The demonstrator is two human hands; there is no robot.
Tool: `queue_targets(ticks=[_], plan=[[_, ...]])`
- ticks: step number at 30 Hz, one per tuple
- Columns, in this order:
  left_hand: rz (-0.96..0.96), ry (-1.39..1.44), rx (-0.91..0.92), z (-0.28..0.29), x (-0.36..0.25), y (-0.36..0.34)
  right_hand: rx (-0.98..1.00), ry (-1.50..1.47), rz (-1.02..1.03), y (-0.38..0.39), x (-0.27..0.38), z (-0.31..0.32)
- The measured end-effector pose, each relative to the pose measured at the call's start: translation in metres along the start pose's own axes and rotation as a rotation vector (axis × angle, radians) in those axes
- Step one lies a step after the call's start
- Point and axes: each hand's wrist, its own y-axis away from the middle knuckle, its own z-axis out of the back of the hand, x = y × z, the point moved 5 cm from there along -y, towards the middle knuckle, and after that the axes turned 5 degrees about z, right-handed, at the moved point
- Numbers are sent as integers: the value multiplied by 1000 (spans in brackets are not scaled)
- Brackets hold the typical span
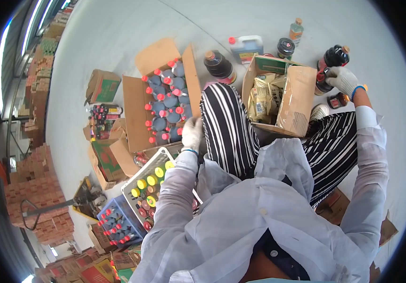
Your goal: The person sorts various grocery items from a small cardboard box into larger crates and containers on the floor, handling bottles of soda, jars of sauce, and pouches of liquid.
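Seen from above: person seated on pale floor point(118, 28), knees in black-and-white striped trousers point(229, 127), white coat, white gloves on both hands. Right hand point(342, 79) reaches out to the right and is closed around a dark bottle point(331, 63) with a red cap, fingers wrapped over its lower body; the bottle stands or tilts just beyond the right knee, touching the glove. A small dark round lid or jar point(338, 100) lies on the floor just below that hand, near the wrist. Left hand point(192, 133) rests by the left knee, at the near edge of an open cardboard box point(134, 113) packed with red-capped bottles point(167, 101); fingers curled loosely, whether they grip anything cannot be told. Between the knees sits a second open carton point(299, 94) holding yellowish packets point(262, 96). Beyond it on the floor, in a loose row: a large dark jug point(219, 65), a white jug with red cap point(246, 47), a dark jar point(285, 47), a small greenish bottle point(296, 30). Under the left forearm, a grey crate point(139, 177) with yellow-capped bottles point(153, 179), and beside it a blue crate point(113, 219) of small bottles. Further left, more cartons and stacked boxes point(38, 188) along the room's edge.
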Motion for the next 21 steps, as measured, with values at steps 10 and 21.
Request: queue_targets(ticks=[10,21], plan=[[-331,213,-72,77,-208,-55,-155,110,470,5,141,-35],[-288,-526,30,-21,-228,-149,-20,294,393,-22,127,-70]])
